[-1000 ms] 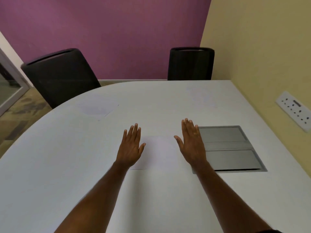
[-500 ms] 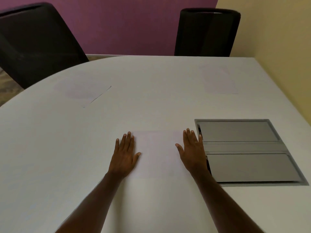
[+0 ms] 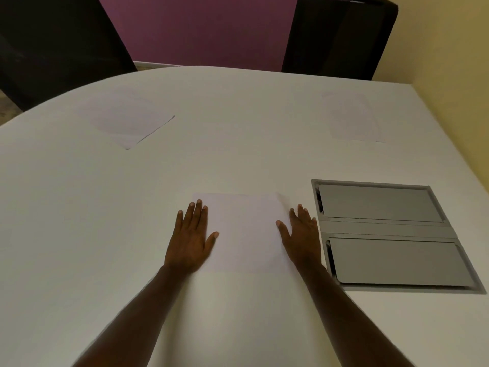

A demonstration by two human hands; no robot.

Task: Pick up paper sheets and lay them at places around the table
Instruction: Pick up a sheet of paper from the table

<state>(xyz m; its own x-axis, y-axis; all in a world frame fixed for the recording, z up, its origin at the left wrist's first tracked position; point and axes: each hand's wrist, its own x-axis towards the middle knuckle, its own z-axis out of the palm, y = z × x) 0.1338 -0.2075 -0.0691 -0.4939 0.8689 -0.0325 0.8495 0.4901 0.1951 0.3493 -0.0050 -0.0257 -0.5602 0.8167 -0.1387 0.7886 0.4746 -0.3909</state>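
Observation:
A white paper sheet lies flat on the white table right in front of me. My left hand rests flat, fingers spread, on the sheet's left edge. My right hand lies flat at the sheet's right edge, fingers apart. Neither hand grips anything. A second sheet lies at the far left in front of a chair. A third sheet lies at the far right in front of the other chair.
A grey recessed cable box with two lids is set into the table just right of my right hand. Two black chairs stand at the far edge. A yellow wall runs along the right.
The view has tilted down and moved closer to the table. Both hands have stayed flat at the sheet's two sides, settling a little lower onto it.

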